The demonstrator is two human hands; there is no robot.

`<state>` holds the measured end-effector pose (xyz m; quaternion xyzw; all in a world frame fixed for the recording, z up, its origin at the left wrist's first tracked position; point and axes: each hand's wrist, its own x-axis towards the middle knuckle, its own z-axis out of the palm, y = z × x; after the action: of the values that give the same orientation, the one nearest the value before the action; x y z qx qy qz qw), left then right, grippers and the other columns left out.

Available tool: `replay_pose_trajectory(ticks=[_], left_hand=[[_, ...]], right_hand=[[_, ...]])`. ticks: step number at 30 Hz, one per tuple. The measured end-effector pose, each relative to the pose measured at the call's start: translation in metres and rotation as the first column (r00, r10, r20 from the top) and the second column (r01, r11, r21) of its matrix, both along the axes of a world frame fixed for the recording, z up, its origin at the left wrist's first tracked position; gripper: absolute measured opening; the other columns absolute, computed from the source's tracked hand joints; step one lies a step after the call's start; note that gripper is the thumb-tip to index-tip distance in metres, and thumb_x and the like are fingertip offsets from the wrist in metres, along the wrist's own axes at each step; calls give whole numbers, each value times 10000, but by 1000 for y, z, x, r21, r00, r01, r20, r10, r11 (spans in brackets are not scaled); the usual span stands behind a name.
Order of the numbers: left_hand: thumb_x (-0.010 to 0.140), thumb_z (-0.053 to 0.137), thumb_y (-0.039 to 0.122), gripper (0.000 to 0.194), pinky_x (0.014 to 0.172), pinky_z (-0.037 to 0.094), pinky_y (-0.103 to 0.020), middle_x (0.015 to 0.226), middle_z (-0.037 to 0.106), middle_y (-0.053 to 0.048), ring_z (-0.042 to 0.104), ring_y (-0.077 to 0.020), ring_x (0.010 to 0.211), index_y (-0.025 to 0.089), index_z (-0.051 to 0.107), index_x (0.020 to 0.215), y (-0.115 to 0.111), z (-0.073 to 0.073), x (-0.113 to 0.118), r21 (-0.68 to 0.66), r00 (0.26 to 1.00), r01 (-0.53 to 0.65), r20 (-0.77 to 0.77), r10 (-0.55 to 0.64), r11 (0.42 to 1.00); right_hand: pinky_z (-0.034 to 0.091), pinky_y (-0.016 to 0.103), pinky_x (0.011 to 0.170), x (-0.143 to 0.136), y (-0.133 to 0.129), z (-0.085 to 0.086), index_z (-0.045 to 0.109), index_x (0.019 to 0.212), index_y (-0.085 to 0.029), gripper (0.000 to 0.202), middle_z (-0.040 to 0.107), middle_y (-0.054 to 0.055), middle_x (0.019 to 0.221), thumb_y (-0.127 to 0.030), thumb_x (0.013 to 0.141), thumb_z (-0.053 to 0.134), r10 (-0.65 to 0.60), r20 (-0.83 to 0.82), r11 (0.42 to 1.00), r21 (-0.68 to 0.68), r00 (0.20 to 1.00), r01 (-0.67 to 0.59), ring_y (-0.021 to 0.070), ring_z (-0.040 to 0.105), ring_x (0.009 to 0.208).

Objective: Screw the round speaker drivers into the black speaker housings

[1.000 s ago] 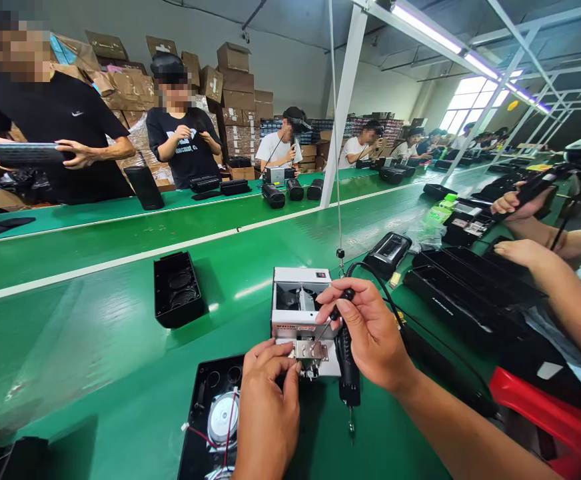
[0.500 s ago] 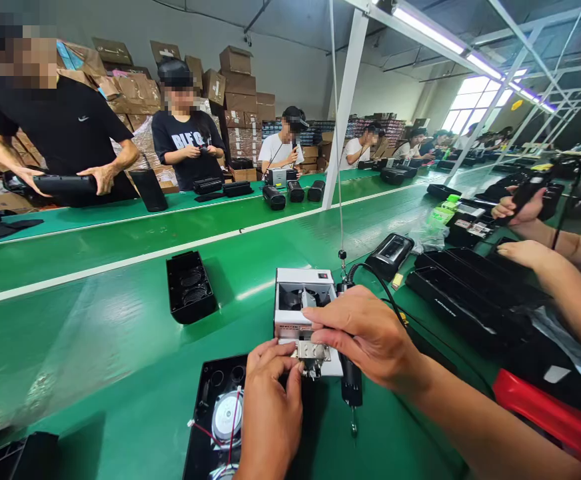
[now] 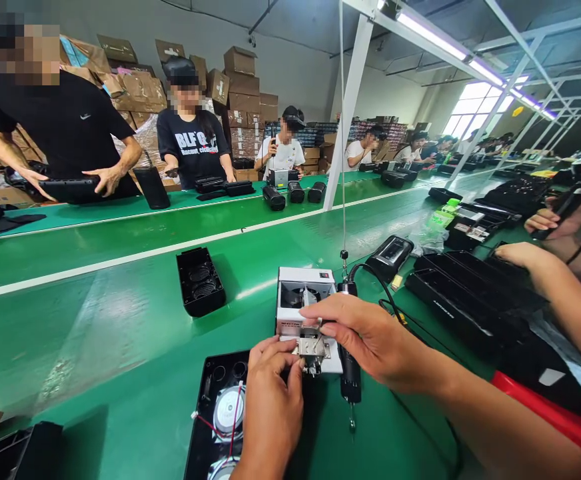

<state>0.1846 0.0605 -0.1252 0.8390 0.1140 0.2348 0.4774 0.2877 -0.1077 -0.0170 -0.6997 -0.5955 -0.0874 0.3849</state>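
Observation:
A small white screw feeder (image 3: 285,327) with a red switch stands on the green bench in front of me. My left hand (image 3: 275,393) is closed, its thumb and fingers gripping the shiny metal front part (image 3: 312,348) of this feeder. Over the feeder's top reaches my right hand (image 3: 363,330), thumb and forefinger close together just above the metal part; whatever lies between them is too small to make out. A black electric screwdriver (image 3: 350,380) hangs on a cable, bit down, beside the feeder and partly behind my right hand.
A black speaker housing (image 3: 203,413) with round speakers and red wires lies by my left forearm. Farther off is another black housing (image 3: 200,283). Black cases (image 3: 460,300) and a co-worker's arm (image 3: 545,267) are on the right. Co-workers stand and sit across the bench.
My right thumb has lifted slightly off the metal part, while the left hand keeps its grip. The view has shifted a little. Across the bench, a co-worker's hands have lowered and parted.

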Motion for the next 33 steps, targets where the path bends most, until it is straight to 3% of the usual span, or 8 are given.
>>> replay_pose_trajectory(ticks=[2,5,8,11,16,21,26,33], left_hand=[[887,632,296,190,1066,509,-630,1108,793,-79,597,-331,1197,266,769,759,0,0,0,3,1000,-1,-3,1,1000],[891,633,305,193,1070,508,-618,1114,793,-69,593,-325,1200,274,770,759,0,0,-1,7,1000,2,-8,-2,1000],[891,629,302,192,1069,505,-621,1114,793,-64,588,-327,1207,282,771,764,0,0,-1,1,1000,2,-16,-2,1000],[889,624,297,199,1078,493,-640,1114,794,-66,588,-333,1212,280,766,751,0,-1,-1,0,1000,0,-17,0,1000],[876,639,288,182,1074,501,-649,1109,797,-78,603,-339,1203,269,762,743,0,-2,1,10,1000,-3,-2,3,1000],[881,637,276,188,1079,500,-648,1108,795,-86,609,-337,1195,261,757,737,0,-3,2,9,1000,-9,14,9,1000],[885,631,263,190,1085,498,-644,1108,791,-95,605,-338,1201,248,760,746,0,-3,2,3,1000,-7,16,7,1000],[895,627,255,192,1097,489,-645,1112,787,-98,596,-336,1215,242,762,759,-2,-1,1,5,1000,-7,6,7,1000]], right_hand=[[463,321,1026,5,-2,8,576,1417,-235,379,716,38,1311,-111,1072,482,76,-16,991,-107,997,-77,166,631,1188],[496,321,918,5,-5,12,654,1318,-269,304,763,0,1131,-151,1067,529,74,-25,986,-149,997,-77,166,657,997],[524,267,861,-9,-3,2,662,1291,-270,292,761,-9,1085,-132,1061,547,-91,-58,996,-6,994,91,138,681,954],[527,262,947,-26,4,-16,632,1315,-275,313,760,-8,1101,-116,1062,540,-263,-49,950,158,963,268,135,705,1012],[582,294,878,-29,13,-32,542,1417,-285,328,742,27,1101,-212,1109,457,-341,-202,907,185,918,378,159,732,974],[581,324,940,-11,22,-33,493,1431,-322,316,681,-15,983,-259,1129,423,-198,-270,851,430,942,302,141,746,914],[639,300,768,4,31,-45,496,1381,-309,270,587,-29,957,-384,1135,412,-27,-600,903,329,799,277,133,759,769],[633,305,775,9,31,-54,472,1383,-255,289,586,-16,959,-391,1133,417,-17,-587,916,315,810,247,133,744,755]])
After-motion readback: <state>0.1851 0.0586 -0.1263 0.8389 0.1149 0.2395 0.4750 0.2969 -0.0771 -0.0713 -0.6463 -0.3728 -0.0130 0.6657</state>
